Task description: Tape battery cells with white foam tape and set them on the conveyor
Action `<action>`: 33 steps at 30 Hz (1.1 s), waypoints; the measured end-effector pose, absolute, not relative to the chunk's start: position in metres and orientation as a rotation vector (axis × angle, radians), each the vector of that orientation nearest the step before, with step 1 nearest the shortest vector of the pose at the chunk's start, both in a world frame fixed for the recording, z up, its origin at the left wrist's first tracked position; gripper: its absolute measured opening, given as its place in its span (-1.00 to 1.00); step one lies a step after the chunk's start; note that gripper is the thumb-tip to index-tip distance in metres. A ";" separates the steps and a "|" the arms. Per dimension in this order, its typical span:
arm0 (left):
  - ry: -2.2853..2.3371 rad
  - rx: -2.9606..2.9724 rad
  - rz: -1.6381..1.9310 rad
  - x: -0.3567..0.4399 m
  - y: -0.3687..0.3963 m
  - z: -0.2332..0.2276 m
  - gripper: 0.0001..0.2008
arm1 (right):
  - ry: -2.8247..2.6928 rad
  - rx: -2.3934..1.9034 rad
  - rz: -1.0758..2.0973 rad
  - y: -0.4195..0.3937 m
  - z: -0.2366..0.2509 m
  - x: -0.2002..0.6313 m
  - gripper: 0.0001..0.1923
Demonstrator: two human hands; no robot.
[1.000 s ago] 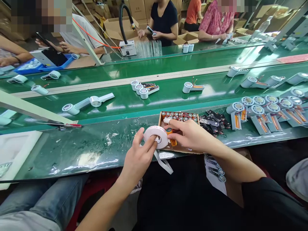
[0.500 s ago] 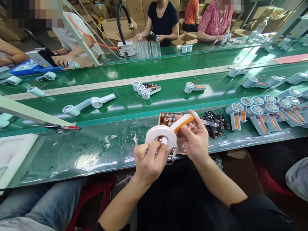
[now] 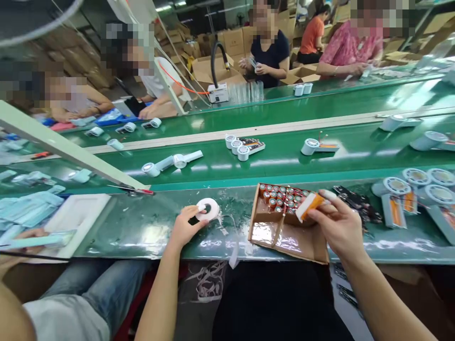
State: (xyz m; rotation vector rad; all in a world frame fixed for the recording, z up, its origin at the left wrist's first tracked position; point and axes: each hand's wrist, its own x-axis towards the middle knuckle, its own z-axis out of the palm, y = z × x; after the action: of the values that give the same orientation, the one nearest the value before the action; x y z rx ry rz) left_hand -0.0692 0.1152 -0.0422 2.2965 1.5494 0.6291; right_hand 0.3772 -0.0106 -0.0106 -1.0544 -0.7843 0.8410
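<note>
My left hand (image 3: 183, 227) rests on the green bench and grips a white roll of tape (image 3: 208, 209) lying flat there, with a loose tape tail trailing to its right. My right hand (image 3: 337, 222) is raised over the right side of a shallow cardboard box (image 3: 284, 237) and holds an orange cylindrical battery (image 3: 308, 205) with a white strip of tape on it. Several more orange batteries (image 3: 284, 195) stand in the box's far part.
Black circuit boards (image 3: 357, 200) and white fan housings (image 3: 408, 187) lie to the right. A white foam tray (image 3: 76, 213) sits at left by another person's hand. White fan parts (image 3: 170, 163) ride the conveyor belt beyond. Several people work across the line.
My left hand moved left and lowered the tape roll onto the bench. My right hand pulled right with the taped battery. The view shifted, so the box sits more central.
</note>
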 end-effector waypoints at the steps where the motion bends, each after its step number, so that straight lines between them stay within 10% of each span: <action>1: 1.611 2.230 0.630 -0.075 0.124 -0.043 -0.50 | -0.812 -1.089 0.858 -0.016 -0.017 0.370 -0.45; 14: 2.221 2.208 0.251 -0.061 0.374 0.016 -0.42 | -0.926 -1.100 0.838 -0.018 -0.031 0.363 -0.55; 33: 1.532 2.728 -0.285 0.038 0.341 0.010 -0.70 | -0.865 -1.109 0.825 -0.016 -0.033 0.362 -0.50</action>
State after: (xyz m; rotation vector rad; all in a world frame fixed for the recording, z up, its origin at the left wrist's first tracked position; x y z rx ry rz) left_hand 0.0380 0.3412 0.0102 2.7280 1.5320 -0.2849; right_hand 0.3621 -0.0161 -0.0327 -1.1090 -0.8655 0.8247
